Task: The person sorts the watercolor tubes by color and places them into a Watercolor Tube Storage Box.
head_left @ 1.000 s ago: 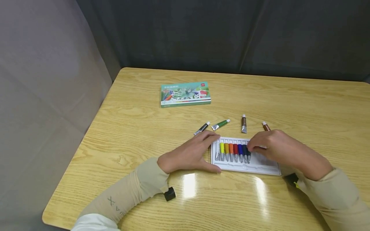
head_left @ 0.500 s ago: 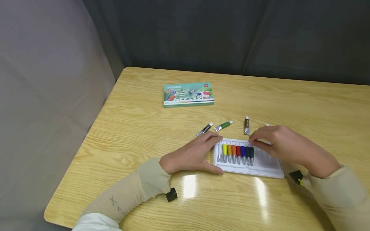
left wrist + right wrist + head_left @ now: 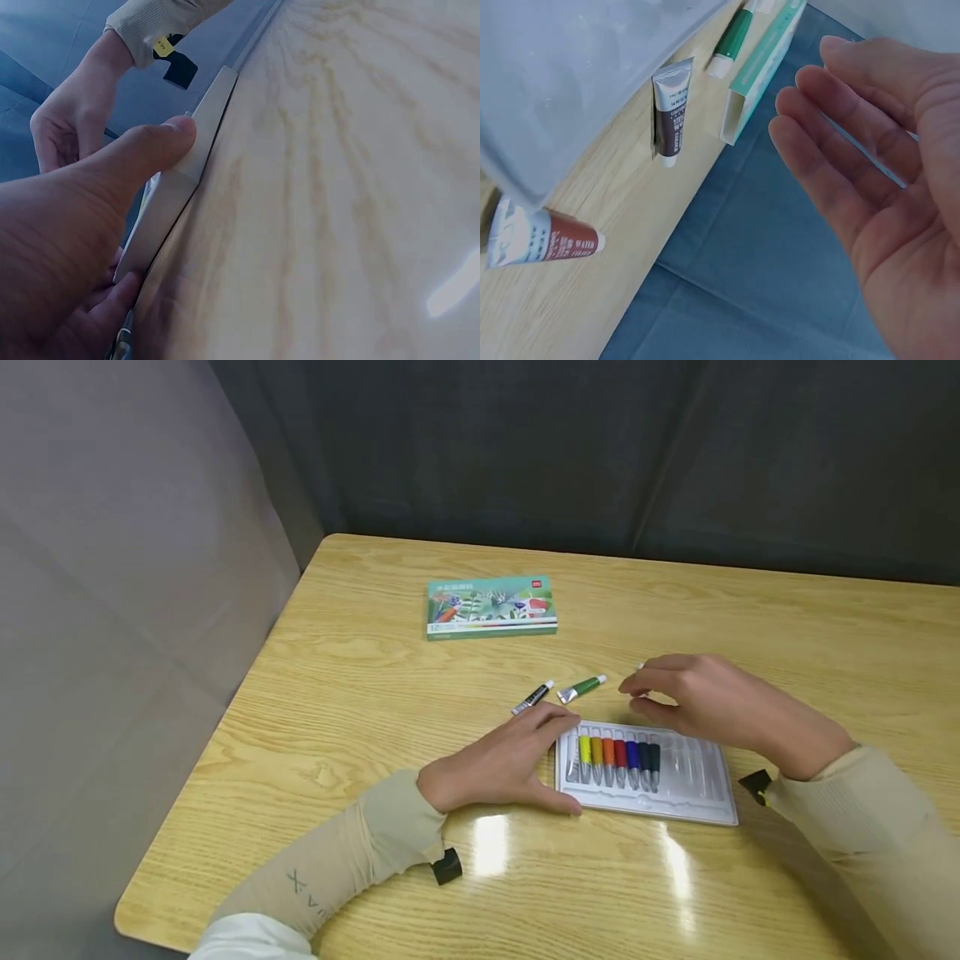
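With the person's side at six o'clock, I have a dark curtain (image 3: 480, 452) at twelve and a grey cloth (image 3: 142, 627) towards nine, beyond the wood-grain worktop (image 3: 352, 710). On it I read a white paint tray (image 3: 675, 806), lying flat a little to the four o'clock side of my head view. A green printed box (image 3: 492, 608) lies apart from it, at the tray's eleven. Of the two hands, I see the left hand (image 3: 506, 764) at the tray's nine, gripping that end between thumb and fingers. The right hand (image 3: 697, 702) is over the tray's one o'clock side, fingers loosely bent and spaced from the thumb, pinching nothing that I can make out. Eight paint tubes (image 3: 619, 756) lie side by side in the tray's nine o'clock half, caps towards twelve. On the worktop I pick out a green tube (image 3: 581, 688) at the tray's eleven and a black tube (image 3: 532, 697) at ten. My right wrist view adds a dark brown tube (image 3: 671, 116) near the tray and a reddish-brown tube (image 3: 562, 237) just by its corner.
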Demonstrator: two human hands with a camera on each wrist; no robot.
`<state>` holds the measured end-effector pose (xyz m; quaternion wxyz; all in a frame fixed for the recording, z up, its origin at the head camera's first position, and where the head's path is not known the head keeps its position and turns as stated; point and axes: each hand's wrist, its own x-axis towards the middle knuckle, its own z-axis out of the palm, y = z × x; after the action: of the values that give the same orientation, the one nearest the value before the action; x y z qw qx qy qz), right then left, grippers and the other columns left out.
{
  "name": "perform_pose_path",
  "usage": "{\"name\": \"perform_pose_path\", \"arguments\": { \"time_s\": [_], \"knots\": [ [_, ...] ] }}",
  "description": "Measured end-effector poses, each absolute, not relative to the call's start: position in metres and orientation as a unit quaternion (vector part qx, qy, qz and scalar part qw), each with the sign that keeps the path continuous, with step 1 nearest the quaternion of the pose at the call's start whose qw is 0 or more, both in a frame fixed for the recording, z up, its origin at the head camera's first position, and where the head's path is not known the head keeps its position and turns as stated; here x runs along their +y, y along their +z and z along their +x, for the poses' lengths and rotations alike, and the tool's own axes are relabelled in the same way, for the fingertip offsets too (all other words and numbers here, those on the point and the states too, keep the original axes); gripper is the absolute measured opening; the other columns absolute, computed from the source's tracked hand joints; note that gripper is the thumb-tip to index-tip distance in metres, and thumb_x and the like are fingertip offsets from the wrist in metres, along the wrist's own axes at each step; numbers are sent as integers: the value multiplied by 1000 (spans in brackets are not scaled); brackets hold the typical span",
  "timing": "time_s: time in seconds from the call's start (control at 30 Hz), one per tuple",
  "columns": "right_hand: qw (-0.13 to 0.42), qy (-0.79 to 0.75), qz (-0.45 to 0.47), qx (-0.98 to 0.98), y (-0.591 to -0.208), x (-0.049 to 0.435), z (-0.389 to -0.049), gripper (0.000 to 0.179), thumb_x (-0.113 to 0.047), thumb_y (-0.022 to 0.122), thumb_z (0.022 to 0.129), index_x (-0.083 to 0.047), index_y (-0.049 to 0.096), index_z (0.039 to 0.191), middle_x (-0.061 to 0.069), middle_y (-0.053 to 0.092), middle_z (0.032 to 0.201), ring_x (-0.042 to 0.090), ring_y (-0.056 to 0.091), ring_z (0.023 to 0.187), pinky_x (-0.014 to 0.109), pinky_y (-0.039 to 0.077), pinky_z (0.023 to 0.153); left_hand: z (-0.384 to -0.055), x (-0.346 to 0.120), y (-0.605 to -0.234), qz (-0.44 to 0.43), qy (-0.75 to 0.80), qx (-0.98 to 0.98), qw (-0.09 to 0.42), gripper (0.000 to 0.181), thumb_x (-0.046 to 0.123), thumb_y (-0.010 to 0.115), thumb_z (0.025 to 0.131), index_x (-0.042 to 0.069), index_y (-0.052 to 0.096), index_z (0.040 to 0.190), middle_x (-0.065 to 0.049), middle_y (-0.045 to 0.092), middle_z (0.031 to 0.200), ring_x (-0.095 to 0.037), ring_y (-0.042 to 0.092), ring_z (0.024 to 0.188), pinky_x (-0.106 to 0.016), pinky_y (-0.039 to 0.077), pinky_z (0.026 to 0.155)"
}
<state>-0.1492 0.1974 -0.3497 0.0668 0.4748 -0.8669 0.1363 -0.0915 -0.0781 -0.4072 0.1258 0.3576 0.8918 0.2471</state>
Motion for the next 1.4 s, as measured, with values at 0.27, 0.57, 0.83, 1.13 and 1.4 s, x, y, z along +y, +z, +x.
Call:
{"name": "perform_pose_path", "arguments": {
  "time_s": [0.27, 0.57, 0.83, 1.13, 1.4],
  "knots": [
    [14, 118, 487, -865, -351, 177, -164, 19, -2, 84, 82, -10, 80, 100, 0, 76, 96, 12, 71, 84, 36, 64, 76, -92, -78, -408, 360, 250, 891, 120, 109, 66, 81, 79, 11, 35, 160, -1, 39, 157, -13, 42, 143, -28, 36, 125],
    [-13, 101, 487, -867, -360, 159, -174, 17, -1, 79, 88, -10, 81, 103, 2, 76, 100, 13, 71, 89, 37, 64, 84, -93, -78, -408, 365, 244, 890, 120, 110, 69, 79, 79, 11, 35, 161, -1, 39, 155, -11, 41, 143, -26, 36, 125],
    [-44, 92, 488, -867, -366, 151, -181, 16, -5, 79, 89, -11, 80, 104, 3, 77, 102, 14, 70, 91, 38, 63, 86, -93, -78, -408, 364, 241, 891, 124, 110, 69, 79, 79, 10, 34, 161, -1, 39, 157, -12, 40, 144, -27, 36, 126],
    [-46, 89, 487, -868, -369, 146, -188, 16, -2, 80, 87, -11, 81, 100, 1, 75, 95, 12, 68, 85, 38, 63, 83, -92, -78, -406, 360, 241, 891, 135, 111, 69, 78, 79, 10, 33, 161, -1, 37, 160, -13, 38, 147, -29, 34, 127],
    [-39, 86, 496, -863, -373, 142, -192, 15, -2, 80, 87, -12, 78, 98, 1, 70, 92, 11, 63, 81, 35, 62, 78, -92, -79, -405, 359, 240, 892, 136, 110, 69, 78, 80, 10, 33, 162, -2, 37, 161, -14, 37, 149, -29, 34, 127]
  ]
}}
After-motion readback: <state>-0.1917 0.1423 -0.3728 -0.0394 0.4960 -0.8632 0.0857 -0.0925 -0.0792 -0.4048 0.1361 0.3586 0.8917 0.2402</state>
